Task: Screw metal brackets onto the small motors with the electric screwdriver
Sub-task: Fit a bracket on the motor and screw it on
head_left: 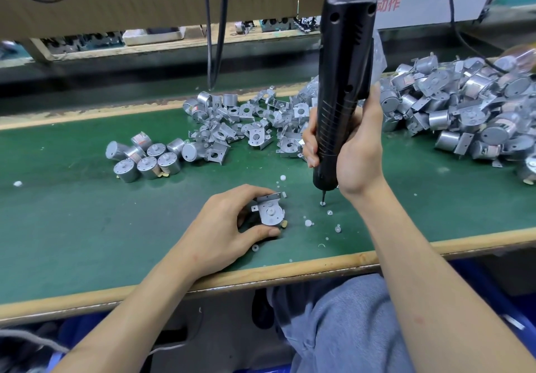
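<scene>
The left hand [232, 222] curls round a motor [271, 214] with a bracket [268, 198] seated on it, near the mat's [87, 227] front edge at 6 o'clock. The right hand [356, 152] wraps fully round the driver [345, 77], whose bit touches a loose screw [322, 204] at 3 o'clock of the motor. The screw may fail to cling to the bit and drop on the way over. The bracket, likely unfastened, could also shift so the holes miss. The motor's shaft face points up, axis vertical, with the bracket's flange toward 12. The driver stands nearly upright, tip down. Loose brackets [249, 123] lie at 12, bare motors [145, 155] at 10.
</scene>
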Motion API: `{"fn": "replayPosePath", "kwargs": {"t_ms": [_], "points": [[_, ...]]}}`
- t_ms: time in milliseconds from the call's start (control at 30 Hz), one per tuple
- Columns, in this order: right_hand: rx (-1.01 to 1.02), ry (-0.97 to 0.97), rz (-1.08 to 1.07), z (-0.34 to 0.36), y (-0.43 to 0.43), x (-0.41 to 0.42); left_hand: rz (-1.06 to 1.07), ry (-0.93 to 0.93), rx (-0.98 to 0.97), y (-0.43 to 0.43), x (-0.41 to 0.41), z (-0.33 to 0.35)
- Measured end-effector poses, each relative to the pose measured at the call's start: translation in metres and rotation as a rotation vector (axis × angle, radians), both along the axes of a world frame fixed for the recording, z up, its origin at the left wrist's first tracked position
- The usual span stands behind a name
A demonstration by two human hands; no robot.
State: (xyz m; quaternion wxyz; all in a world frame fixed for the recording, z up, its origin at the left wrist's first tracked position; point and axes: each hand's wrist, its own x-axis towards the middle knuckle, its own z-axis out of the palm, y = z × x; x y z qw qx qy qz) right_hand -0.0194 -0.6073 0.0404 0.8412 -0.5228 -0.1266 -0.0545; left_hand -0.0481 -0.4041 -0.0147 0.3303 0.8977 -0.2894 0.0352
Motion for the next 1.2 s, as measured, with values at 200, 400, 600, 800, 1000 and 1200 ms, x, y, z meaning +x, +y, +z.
{"fn": "replayPosePath", "kwargs": {"t_ms": [200,400,600,800,1000,1200], "points": [[0.002,-0.001,-0.004,-0.002,-0.001,0.000,0.000,-0.010,-0.006,0.000,0.000,-0.001],[-0.005,0.004,-0.020,0.000,0.002,-0.002,0.006,-0.009,-0.017,-0.001,-0.001,0.001],[0.005,-0.082,0.059,0.016,0.019,-0.009,0.002,0.008,-0.018,-0.001,-0.001,0.002],[0.087,-0.075,0.234,0.030,0.044,-0.018,0.004,-0.017,-0.031,-0.002,-0.002,0.003],[0.080,-0.052,0.233,0.024,0.059,-0.021,-0.034,-0.002,-0.035,-0.003,-0.001,0.004],[0.092,-0.042,0.233,0.020,0.061,-0.020,-0.021,-0.028,-0.042,-0.003,-0.002,0.005]]}}
